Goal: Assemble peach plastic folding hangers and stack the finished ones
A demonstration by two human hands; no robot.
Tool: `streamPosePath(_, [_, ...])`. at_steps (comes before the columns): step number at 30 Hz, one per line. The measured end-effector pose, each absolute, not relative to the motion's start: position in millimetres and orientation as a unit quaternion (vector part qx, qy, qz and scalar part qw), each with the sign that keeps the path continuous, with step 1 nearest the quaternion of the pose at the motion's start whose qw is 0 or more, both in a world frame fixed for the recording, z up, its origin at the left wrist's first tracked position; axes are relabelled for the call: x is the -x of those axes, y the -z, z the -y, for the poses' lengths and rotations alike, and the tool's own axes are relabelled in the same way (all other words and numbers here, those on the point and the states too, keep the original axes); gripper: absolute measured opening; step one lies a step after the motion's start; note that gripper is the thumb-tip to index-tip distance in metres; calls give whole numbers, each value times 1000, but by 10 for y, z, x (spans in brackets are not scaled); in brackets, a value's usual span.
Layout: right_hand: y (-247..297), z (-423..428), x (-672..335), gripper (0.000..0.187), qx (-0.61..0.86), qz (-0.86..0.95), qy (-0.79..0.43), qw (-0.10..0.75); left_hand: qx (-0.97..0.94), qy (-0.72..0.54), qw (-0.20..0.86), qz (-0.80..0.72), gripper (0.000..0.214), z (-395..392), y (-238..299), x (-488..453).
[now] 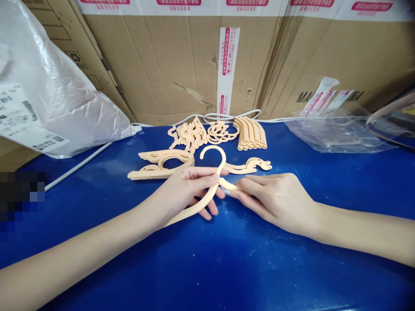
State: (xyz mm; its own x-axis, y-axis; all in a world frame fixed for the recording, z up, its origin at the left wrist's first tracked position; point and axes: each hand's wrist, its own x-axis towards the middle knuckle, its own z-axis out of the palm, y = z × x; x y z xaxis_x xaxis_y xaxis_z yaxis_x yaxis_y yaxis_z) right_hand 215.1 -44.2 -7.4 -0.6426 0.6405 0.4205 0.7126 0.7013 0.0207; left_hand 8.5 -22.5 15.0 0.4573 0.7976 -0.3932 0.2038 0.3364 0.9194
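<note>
"Over the middle of the blue worktop (210, 272), what are your hands on?"

"A cream hanger (201, 204) with an open hook pointing at the far edge. My left hand (189, 182) pinches it just below that hook; its long curved arm slants towards the near left corner."

"And your right?"

"My right hand (275, 198) is clamped on a second cream piece (228, 185) — its free end meets the hanger at my left grip, though I can't tell whether they're joined."

"What's beyond?"

"Near the far edge, left to right: a jumbled pile of small parts (192, 133), some cream loops (220, 133), and a neat stack of curved arms (252, 134). Folded hangers (152, 174) lie nearer, on the left. A silvery parcel (65, 86) overhangs the far left corner — cardboard boxes (175, 56) stand behind."
</note>
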Motion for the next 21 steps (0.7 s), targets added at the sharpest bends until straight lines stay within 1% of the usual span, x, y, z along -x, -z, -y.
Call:
streamPosePath(2, [67, 439, -2147, 41, 382, 901, 89, 188, -601, -205, 604, -481, 23, 247, -128, -87])
streamPosePath(4, [59, 439, -2144, 41, 388, 899, 84, 183, -703, -200, 483, -482, 32, 282, -104, -84])
streamPosePath(5, [56, 439, -2144, 41, 390, 899, 82, 183, -747, -200, 412, -481, 33, 303, -95, -81])
streamPosePath(7, [53, 439, -2145, 41, 388, 899, 77, 189, -801, -193, 297, -482, 29, 342, -82, -74])
streamPosePath(8, [54, 437, -2147, 40, 386, 900, 73, 192, -816, -181, 261, -483, 26, 357, -78, -70])
streamPosePath(10, [56, 429, -2152, 39, 384, 900, 65, 195, -834, -155, 227, -478, 25, 375, -67, -60])
streamPosePath(13, [56, 407, -2160, 40, 378, 902, 67, 199, -854, -135, 209, -456, 32, 373, -39, -45])
streamPosePath(18, [38, 364, -2161, 36, 352, 907, 77, 217, -863, -144, 192, -445, 32, 345, -15, -22])
streamPosePath(21, [35, 345, -2163, 33, 360, 905, 55, 218, -858, -146, 178, -459, 33, 345, -32, -17])
